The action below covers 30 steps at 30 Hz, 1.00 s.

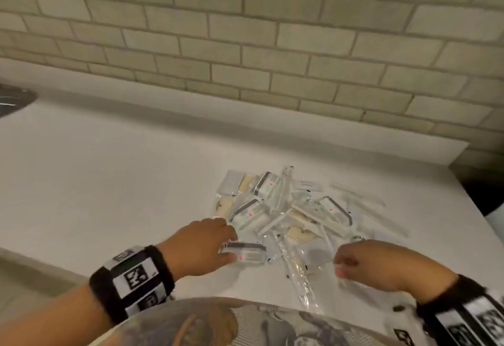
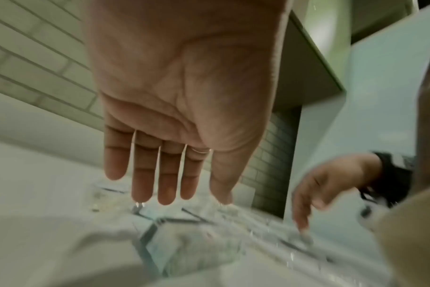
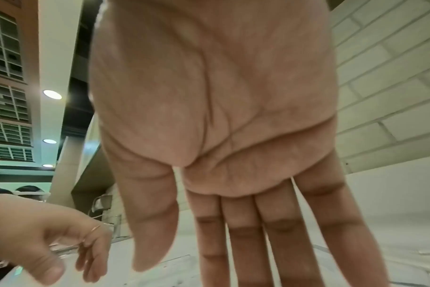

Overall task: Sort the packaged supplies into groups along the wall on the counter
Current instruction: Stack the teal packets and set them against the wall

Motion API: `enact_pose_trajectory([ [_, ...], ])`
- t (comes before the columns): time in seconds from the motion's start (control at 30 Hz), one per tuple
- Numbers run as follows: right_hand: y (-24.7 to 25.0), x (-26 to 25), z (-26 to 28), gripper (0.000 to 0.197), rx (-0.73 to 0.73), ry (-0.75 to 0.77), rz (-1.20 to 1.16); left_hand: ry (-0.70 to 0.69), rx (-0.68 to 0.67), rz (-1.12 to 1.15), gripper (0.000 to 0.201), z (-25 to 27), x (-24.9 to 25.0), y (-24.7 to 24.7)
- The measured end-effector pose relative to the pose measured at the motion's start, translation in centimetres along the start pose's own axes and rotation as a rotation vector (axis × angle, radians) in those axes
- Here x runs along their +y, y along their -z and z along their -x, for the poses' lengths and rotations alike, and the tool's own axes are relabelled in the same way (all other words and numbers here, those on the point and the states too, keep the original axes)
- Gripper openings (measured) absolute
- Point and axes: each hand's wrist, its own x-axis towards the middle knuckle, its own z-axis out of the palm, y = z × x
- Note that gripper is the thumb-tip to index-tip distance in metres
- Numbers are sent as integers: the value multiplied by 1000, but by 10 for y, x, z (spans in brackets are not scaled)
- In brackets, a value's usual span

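A loose pile of packaged supplies (image 1: 289, 209) lies on the white counter (image 1: 109, 182), right of centre. It holds small black-edged boxes, flat white and cream sachets and long clear-wrapped sticks. My left hand (image 1: 231, 244) reaches in from the left, its straight fingers (image 2: 165, 186) over a wrapped black-edged box (image 1: 245, 253) at the pile's near edge. My right hand (image 1: 341, 265) is at the pile's near right side, fingertips down on a clear wrapper (image 1: 300, 272). In the right wrist view its palm and fingers (image 3: 277, 242) are spread flat. Neither hand holds anything.
A brick wall (image 1: 245, 45) with a low white ledge (image 1: 245, 130) runs along the back. Bare counter stretches left of the pile and along the wall. A dark object (image 1: 13, 100) sits at the far left. The counter ends at a dark gap (image 1: 480, 187) on the right.
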Motion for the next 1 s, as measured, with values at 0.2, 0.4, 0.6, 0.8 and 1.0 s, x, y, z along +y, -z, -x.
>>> enact_pose_trajectory([
  [0.2, 23, 9, -55, 16, 250, -102, -25, -39, -29, -112, 63, -31, 18, -17],
  [0.4, 25, 32, -107, 40, 373, -228, 38, -102, 64, -185, 56, -35, 20, -22],
  [0.6, 18, 34, -120, 65, 383, -253, -75, 15, 280, 28, 58, -52, 19, 7],
  [0.8, 39, 52, -91, 57, 477, -268, -268, 204, 62, -113, 57, -91, 3, -2],
  [1.0, 23, 75, -49, 61, 101, -386, -106, 221, 77, -226, 64, -105, 5, -11],
])
